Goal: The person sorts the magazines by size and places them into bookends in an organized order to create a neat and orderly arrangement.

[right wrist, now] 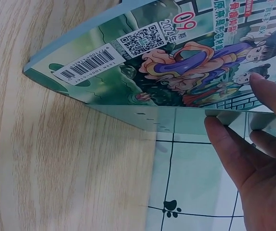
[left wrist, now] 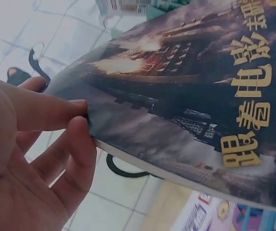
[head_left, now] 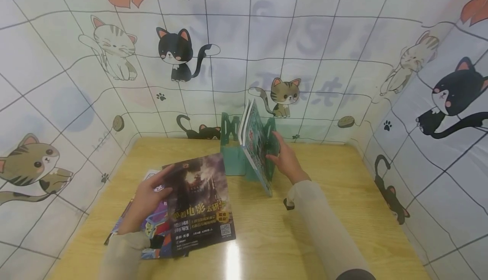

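You can read gold "跟着电影去研学" over smaller "澎湖海战" on the dark magazine (head_left: 200, 195), and "2024年" and "09" by the QR code (right wrist: 142, 40) and barcode (right wrist: 86, 63) on the green magazine (right wrist: 133, 89).

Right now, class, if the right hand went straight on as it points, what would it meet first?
The right hand would likely meet the green stand first, just at its fingers, then the standing magazines; depth is unclear.
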A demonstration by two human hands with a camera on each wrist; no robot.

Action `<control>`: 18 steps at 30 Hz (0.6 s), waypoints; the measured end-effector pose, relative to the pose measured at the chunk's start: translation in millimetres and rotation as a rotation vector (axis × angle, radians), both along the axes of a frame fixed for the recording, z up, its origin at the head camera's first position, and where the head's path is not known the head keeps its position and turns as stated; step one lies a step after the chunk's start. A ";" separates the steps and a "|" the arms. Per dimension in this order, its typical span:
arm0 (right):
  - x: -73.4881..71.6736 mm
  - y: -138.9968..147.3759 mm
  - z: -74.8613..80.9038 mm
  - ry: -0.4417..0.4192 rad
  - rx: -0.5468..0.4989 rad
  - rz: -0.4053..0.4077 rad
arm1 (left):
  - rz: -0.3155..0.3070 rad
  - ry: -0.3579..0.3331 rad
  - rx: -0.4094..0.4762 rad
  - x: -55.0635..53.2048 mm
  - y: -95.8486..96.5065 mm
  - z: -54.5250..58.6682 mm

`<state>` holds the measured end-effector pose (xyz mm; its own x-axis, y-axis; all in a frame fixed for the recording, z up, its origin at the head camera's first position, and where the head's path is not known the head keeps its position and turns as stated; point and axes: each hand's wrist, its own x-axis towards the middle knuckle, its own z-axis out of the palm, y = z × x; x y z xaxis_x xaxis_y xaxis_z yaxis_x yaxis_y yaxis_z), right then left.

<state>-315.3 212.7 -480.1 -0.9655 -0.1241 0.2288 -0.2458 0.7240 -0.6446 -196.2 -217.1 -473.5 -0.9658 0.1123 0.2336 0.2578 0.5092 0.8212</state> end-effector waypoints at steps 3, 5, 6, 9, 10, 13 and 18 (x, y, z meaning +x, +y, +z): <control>1.0 0.6 1.3 -0.012 -0.006 0.014 | -0.002 0.009 -0.004 -0.3 6.9 7.2; 1.2 1.1 2.3 -0.018 -0.007 0.026 | -0.016 0.024 0.000 -1.1 10.7 10.8; 1.1 1.5 2.4 -0.021 -0.007 0.032 | -0.027 0.036 0.005 -1.4 12.7 12.6; 0.8 2.9 3.0 -0.030 -0.004 0.046 | -0.048 0.071 -0.004 -2.8 17.7 16.3; 0.8 3.3 3.1 -0.037 -0.007 0.051 | -0.051 0.080 -0.010 -3.3 19.2 17.1; 0.3 5.3 3.3 -0.056 -0.015 0.066 | -0.060 0.086 -0.009 -4.6 24.0 19.2; -0.2 9.0 3.0 -0.080 -0.056 0.102 | -0.071 0.084 0.030 -7.4 33.9 20.4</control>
<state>-315.6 221.7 -477.1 -0.9640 -0.2120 0.1608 -0.2625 0.6604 -0.7035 -203.7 -183.2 -453.1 -0.9326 0.1715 0.3175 0.3607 0.4629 0.8097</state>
